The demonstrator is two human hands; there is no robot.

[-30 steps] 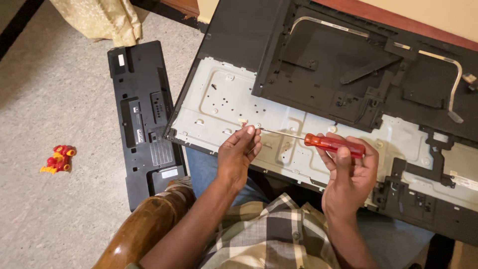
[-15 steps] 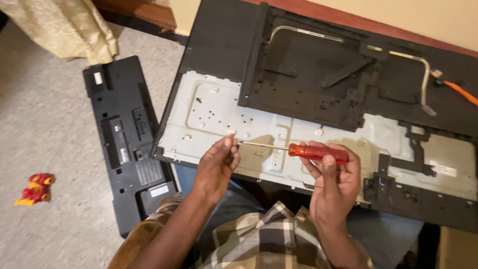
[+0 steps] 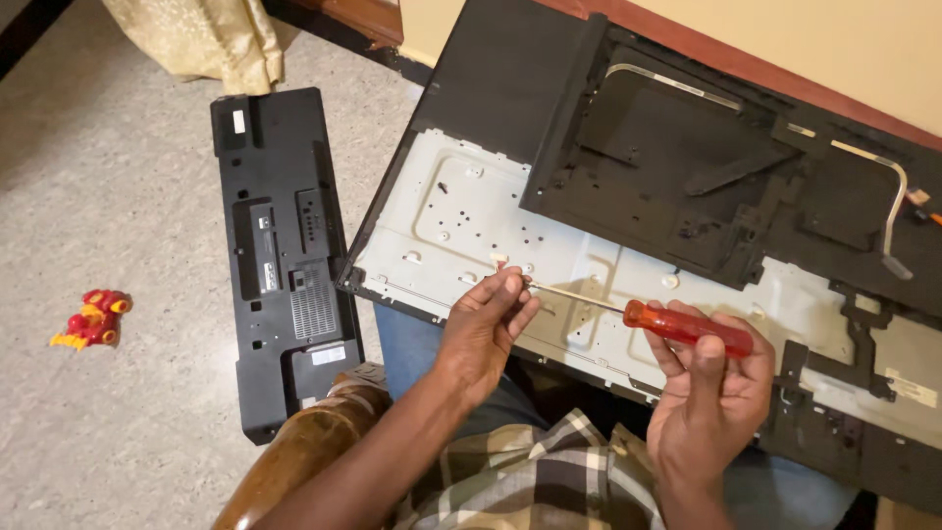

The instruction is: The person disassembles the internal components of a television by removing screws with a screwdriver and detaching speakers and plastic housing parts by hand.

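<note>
Two bare hands are working over the back of a large flat-panel screen with a silver metal rear plate and black plastic frame (image 3: pixel 461 211), which is lying tilted across the person's lap and leaning toward the wall. The right hand (image 3: pixel 711 397) is wrapping its fingers (image 3: pixel 702 365) around the translucent red handle of a long-shafted screwdriver (image 3: pixel 687 329), pressing them shut on it. The thin steel shaft is running leftward and slightly up to a point near the lower edge of the silver plate. There the left hand (image 3: pixel 481 329) is pinching the shaft's tip between thumb and fingertips (image 3: pixel 512 287), the fingers bunched together against the metal; whether a screw is sitting under them is hidden.

A long black plastic cover panel with vents and labels (image 3: pixel 285 255) is lying flat on the speckled grey floor (image 3: pixel 108 196), just beside the screen's left edge. A small red and yellow toy (image 3: pixel 91 316) is lying well apart, farther left on the floor. A cream patterned curtain (image 3: pixel 201 34) is hanging at the top left. A rounded brown wooden chair arm (image 3: pixel 314 447) is showing beneath the left forearm.
</note>
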